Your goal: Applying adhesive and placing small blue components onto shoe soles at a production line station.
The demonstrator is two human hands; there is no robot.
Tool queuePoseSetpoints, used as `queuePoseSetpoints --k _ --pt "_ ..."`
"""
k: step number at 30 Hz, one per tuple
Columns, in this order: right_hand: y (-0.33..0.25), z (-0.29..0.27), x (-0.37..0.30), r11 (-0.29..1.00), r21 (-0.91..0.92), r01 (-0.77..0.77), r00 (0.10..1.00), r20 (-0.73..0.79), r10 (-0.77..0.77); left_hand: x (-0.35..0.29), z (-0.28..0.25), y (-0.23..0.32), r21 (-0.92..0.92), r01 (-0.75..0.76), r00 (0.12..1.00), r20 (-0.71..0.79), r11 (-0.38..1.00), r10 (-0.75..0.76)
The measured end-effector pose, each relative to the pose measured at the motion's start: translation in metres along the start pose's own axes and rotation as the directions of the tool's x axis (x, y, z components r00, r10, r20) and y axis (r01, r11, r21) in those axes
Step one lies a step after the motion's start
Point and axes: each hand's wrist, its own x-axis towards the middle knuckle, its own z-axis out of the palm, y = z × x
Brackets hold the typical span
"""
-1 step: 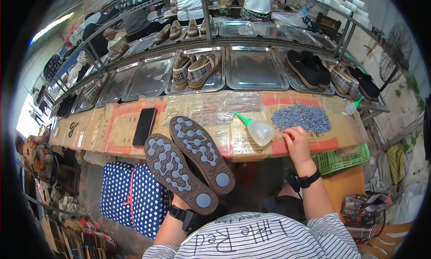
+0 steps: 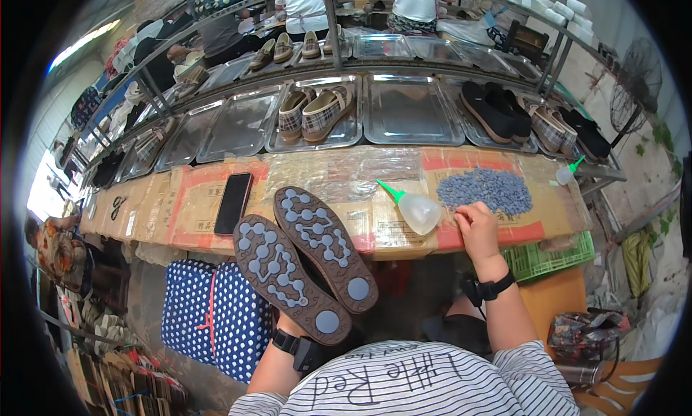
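Observation:
A pair of shoes is held soles-up in front of me: a left shoe (image 2: pixel 277 261) and a right shoe (image 2: pixel 321 232), with brown outsoles and blue-grey raised patches. My left hand (image 2: pixel 290 325) grips them from below, its fingers hidden behind the soles. On the cardboard-covered bench (image 2: pixel 339 218), my right hand (image 2: pixel 477 232) is closed in a pinch at the near edge of a pile of small blue-grey pieces (image 2: pixel 484 190). Whatever lies between its fingertips is too small to name. Left of that hand lies a translucent squeeze bottle (image 2: pixel 419 213) with a green nozzle.
A phone (image 2: pixel 233 203) lies at the bench's left. Metal trays (image 2: pixel 411 131) line the rack behind, some bearing plaid shoes (image 2: pixel 324 113) and black shoes (image 2: pixel 497 113). A smaller green-tipped bottle (image 2: pixel 565 174) is far right. Below are a polka-dot bundle (image 2: pixel 189 311) and a green crate (image 2: pixel 548 259). People sit beyond.

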Motion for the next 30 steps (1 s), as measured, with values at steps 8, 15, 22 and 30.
queuePoseSetpoints --k 8,15,22,30 --pt "0.006 0.009 0.018 0.977 -0.154 0.146 0.987 -0.046 -0.155 0.002 0.016 0.005 0.043 -0.053 0.996 -0.067 0.998 0.056" --pt "-0.132 0.028 -0.011 0.59 0.72 -0.365 0.925 0.355 0.14 -0.017 0.019 -0.005 0.079 -0.139 0.969 -0.195 0.987 0.152" --pt "-0.206 0.067 -0.041 0.651 0.717 -0.251 0.709 0.594 -0.38 -0.024 0.021 -0.006 0.103 -0.156 0.961 -0.212 0.982 0.174" --pt "-0.215 0.075 -0.042 0.69 0.723 0.035 0.71 0.468 -0.527 -0.003 0.021 -0.008 0.111 -0.169 0.956 -0.225 0.979 0.191"
